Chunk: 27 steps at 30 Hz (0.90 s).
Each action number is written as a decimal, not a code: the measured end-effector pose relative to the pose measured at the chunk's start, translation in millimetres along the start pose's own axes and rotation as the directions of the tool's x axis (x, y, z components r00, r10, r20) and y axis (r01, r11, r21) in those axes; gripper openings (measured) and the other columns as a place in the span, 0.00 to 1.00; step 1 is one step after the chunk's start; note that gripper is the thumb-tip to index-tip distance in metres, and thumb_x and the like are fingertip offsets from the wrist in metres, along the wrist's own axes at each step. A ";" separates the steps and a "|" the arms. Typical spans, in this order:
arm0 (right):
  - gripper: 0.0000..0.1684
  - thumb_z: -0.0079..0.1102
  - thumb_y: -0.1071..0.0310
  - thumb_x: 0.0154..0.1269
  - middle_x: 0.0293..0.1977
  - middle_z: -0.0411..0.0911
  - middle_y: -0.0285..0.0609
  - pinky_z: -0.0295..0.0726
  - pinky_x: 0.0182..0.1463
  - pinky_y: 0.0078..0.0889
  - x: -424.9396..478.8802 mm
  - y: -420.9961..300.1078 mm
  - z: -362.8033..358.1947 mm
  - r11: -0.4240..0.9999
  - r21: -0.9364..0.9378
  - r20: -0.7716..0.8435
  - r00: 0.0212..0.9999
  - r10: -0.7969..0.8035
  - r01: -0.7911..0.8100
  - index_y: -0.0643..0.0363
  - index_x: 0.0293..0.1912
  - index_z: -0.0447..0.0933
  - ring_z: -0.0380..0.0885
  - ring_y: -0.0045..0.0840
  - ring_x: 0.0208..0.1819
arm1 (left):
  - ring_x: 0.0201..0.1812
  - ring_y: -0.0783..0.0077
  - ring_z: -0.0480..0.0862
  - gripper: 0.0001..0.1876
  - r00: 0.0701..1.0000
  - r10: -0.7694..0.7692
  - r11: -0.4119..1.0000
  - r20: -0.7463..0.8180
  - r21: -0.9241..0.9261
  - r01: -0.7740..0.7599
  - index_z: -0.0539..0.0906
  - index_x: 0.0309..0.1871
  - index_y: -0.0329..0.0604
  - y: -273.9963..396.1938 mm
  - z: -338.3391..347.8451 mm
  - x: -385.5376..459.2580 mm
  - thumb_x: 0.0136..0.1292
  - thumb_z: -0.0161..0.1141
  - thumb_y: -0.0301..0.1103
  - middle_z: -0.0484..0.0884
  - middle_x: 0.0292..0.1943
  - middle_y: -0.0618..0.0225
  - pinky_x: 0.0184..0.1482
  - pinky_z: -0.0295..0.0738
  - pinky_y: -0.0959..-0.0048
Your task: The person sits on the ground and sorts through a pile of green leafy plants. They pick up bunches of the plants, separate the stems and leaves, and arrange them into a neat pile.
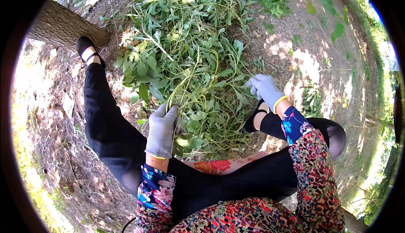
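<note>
My left hand point(163, 122), in a pale grey knit glove, grips a bundle of long green plant stems point(181, 89) in front of my lap. The stems run up and away from the fist into a wide heap of cut leafy greens point(193, 33) on the ground between my feet. To the right of the heap is my right hand point(265, 89), gloved alike with a yellow cuff edge. Its fingers are pinched together at the end of a thin stem point(249, 72); the fingertips are partly hidden. Broad leaves point(142, 67) lie at the heap's left side.
A tree trunk point(68, 24) rises beside my left shoe point(88, 51). My right shoe point(253, 119) borders the heap. A rose-patterned seat point(218, 166) shows beneath my legs. Leafy twigs point(337, 29) hang at upper right. Dry litter point(60, 131) covers the ground.
</note>
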State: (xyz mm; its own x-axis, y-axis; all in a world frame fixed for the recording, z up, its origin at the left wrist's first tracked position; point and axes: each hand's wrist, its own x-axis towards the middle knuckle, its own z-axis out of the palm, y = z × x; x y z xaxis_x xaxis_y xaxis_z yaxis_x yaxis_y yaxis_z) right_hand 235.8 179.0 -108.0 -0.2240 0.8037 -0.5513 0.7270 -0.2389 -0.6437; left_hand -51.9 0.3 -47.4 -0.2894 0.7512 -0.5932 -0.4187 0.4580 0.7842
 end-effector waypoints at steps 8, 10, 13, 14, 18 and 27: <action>0.37 0.65 0.63 0.55 0.65 0.63 0.46 0.65 0.68 0.39 -41.6 -63.3 47.4 0.467 -0.683 0.314 0.803 -0.507 0.562 0.46 0.64 0.65 0.58 0.42 0.69 | 0.16 0.78 0.66 0.12 0.997 0.054 0.995 0.056 -0.083 -0.049 0.74 0.39 0.34 4.1 -7.6 -9.0 0.71 0.46 0.35 0.66 0.17 0.73 0.24 0.71 0.76; 0.38 0.65 0.62 0.56 0.67 0.61 0.48 0.63 0.70 0.38 -51.4 -75.2 67.6 0.465 -0.581 0.390 0.731 -0.561 0.667 0.44 0.66 0.63 0.56 0.42 0.70 | 0.16 0.78 0.66 0.13 0.996 0.041 0.992 0.085 -0.124 -0.030 0.75 0.42 0.32 4.1 -7.7 -10.7 0.71 0.47 0.35 0.67 0.17 0.73 0.23 0.71 0.76; 0.24 0.66 0.62 0.55 0.63 0.67 0.46 0.69 0.66 0.37 -52.7 -73.0 87.6 0.572 -0.408 0.433 0.703 -0.564 0.711 0.49 0.53 0.77 0.61 0.40 0.68 | 0.16 0.80 0.65 0.14 0.992 -0.001 0.980 0.123 -0.195 0.025 0.77 0.45 0.29 0.3 -6.9 -11.5 0.70 0.49 0.34 0.68 0.17 0.74 0.21 0.72 0.76; 0.20 0.65 0.61 0.56 0.59 0.71 0.46 0.71 0.62 0.36 -50.2 -65.3 90.7 0.579 -0.334 0.412 0.668 -0.620 0.743 0.49 0.50 0.79 0.66 0.40 0.63 | 0.16 0.80 0.65 0.14 0.992 -0.005 0.980 0.128 -0.198 0.031 0.77 0.45 0.29 -0.2 -4.7 -11.7 0.70 0.49 0.34 0.68 0.17 0.74 0.21 0.72 0.76; 0.10 0.64 0.62 0.59 0.47 0.81 0.44 0.77 0.52 0.30 -54.0 -67.6 90.2 0.846 -0.031 0.465 0.757 -0.459 0.532 0.53 0.40 0.83 0.79 0.30 0.47 | 0.16 0.81 0.65 0.14 0.993 -0.042 0.985 0.107 -0.164 0.060 0.77 0.46 0.30 -4.7 -5.5 -10.0 0.71 0.48 0.35 0.68 0.18 0.75 0.21 0.71 0.78; 0.13 0.54 0.66 0.68 0.22 0.80 0.36 0.74 0.31 0.22 -63.0 -88.8 71.1 0.988 0.134 0.487 0.864 -0.131 0.075 0.64 0.31 0.79 0.75 0.16 0.24 | 0.23 0.84 0.69 0.07 0.899 0.366 0.827 -0.241 0.527 -0.196 0.82 0.41 0.37 -6.0 -32.1 10.7 0.67 0.55 0.28 0.77 0.22 0.71 0.26 0.65 0.79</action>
State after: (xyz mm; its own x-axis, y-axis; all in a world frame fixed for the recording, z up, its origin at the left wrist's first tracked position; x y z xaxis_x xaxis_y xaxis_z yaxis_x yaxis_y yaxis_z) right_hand 139.2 110.8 -53.8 -0.6048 0.4603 -0.6499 0.6147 -0.2489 -0.7484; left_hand -80.1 -9.7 -64.2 -0.6209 0.7284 -0.2897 0.1645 0.4824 0.8604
